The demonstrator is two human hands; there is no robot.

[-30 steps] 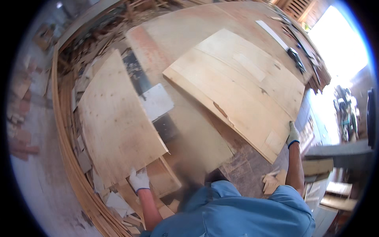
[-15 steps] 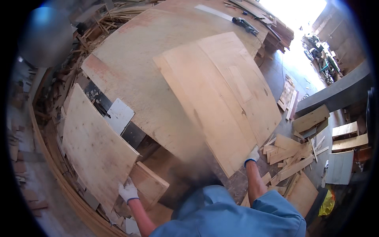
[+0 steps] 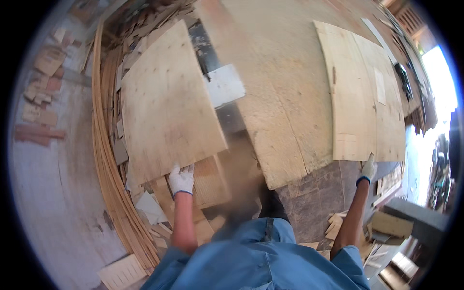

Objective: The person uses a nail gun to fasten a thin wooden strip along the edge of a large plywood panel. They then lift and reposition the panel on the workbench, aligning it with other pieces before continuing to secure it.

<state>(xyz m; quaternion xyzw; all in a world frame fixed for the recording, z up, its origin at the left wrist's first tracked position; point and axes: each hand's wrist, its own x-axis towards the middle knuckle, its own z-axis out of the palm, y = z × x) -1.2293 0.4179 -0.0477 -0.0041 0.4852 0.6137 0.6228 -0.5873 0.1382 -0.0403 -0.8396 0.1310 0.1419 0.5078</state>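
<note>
My left hand (image 3: 181,181), in a white glove with a blue cuff, grips the near edge of a knotty plywood panel (image 3: 169,106) on the left. Its thumb and fingertips show at that edge. At the right, my gloved right hand (image 3: 369,171) holds the near edge of a paler plywood panel (image 3: 355,96), thumb on top and the other fingers mostly hidden beneath. This panel lies over the right part of a large dusty wooden worktable (image 3: 280,106). A white plate (image 3: 225,86) sits in the gap between the left panel and the tabletop.
Long thin wood strips (image 3: 104,159) run along the left. Wood offcuts (image 3: 335,225) litter the floor near my right arm. A black hand-held tool (image 3: 402,79) lies past the right panel. Below the left panel is a wooden board (image 3: 208,186).
My view has turned to the right side's benefit of neither hand: both keep their panels. The right panel, tilted across the table before, now lies flatter and farther right.
</note>
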